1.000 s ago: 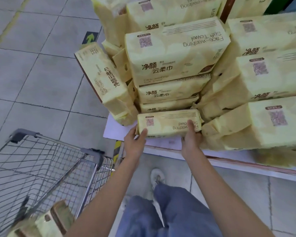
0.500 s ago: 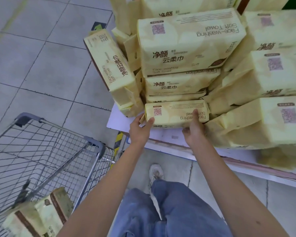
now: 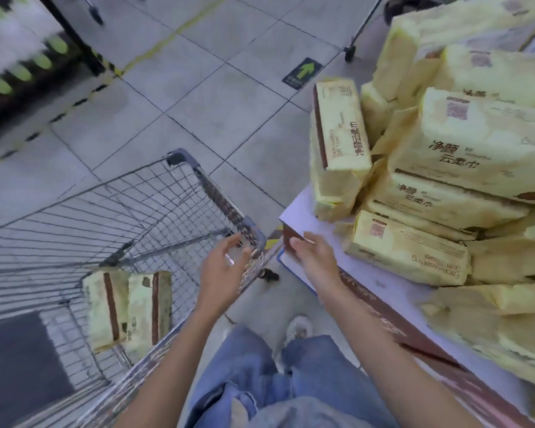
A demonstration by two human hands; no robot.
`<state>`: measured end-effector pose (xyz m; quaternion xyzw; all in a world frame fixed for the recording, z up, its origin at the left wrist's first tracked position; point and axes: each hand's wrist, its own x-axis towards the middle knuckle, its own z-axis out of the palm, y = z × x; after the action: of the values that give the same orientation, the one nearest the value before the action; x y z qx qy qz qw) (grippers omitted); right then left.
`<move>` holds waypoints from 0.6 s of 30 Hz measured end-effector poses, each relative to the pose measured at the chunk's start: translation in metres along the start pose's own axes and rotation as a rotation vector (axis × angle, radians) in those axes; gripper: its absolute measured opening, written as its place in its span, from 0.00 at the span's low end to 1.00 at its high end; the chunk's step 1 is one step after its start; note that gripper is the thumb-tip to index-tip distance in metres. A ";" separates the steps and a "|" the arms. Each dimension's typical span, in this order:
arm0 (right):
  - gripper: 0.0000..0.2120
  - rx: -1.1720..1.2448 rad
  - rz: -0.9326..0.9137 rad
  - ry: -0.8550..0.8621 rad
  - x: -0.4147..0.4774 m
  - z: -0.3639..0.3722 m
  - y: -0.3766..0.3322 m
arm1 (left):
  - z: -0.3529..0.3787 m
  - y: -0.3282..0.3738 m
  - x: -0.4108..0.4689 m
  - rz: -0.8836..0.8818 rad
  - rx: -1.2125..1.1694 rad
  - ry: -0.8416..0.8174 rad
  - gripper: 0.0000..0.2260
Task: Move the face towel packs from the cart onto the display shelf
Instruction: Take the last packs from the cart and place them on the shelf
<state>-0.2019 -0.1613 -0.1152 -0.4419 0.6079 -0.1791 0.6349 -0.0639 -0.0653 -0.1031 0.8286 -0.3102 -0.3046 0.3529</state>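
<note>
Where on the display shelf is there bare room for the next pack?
Bare corner of the display shelf, bordered by the right hand, the leaning pack and the front flat pack; plus a strip before that pack. Stacked packs crowd the rest.

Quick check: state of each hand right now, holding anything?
Left hand: open, fingers loose, holding nothing, by the cart rim.
Right hand: open, holding nothing, at the display shelf corner.
</note>
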 end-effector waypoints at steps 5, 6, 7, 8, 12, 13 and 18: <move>0.21 -0.324 -0.185 -0.260 -0.012 0.061 -0.011 | -0.066 -0.049 -0.029 -0.166 -0.061 0.253 0.13; 0.21 -0.378 -0.203 -0.303 -0.015 0.072 -0.012 | -0.076 -0.058 -0.033 -0.192 -0.074 0.283 0.13; 0.21 -0.433 -0.213 -0.336 -0.017 0.083 -0.013 | -0.085 -0.066 -0.036 -0.215 -0.087 0.305 0.14; 0.21 -0.484 -0.222 -0.361 -0.020 0.094 -0.013 | -0.093 -0.073 -0.038 -0.234 -0.104 0.321 0.13; 0.22 -0.591 -0.235 -0.423 -0.033 0.148 -0.013 | -0.127 -0.109 -0.042 -0.291 -0.143 0.360 0.09; 0.22 -0.624 -0.234 -0.432 -0.036 0.162 -0.012 | -0.136 -0.120 -0.043 -0.311 -0.147 0.355 0.11; 0.24 -0.733 -0.163 -0.487 -0.044 0.236 0.001 | -0.186 -0.177 -0.040 -0.459 -0.161 0.342 0.20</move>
<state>0.0088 -0.0458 -0.1192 -0.7136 0.4271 0.1078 0.5447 0.0982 0.1366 -0.1237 0.8857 -0.0259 -0.2559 0.3864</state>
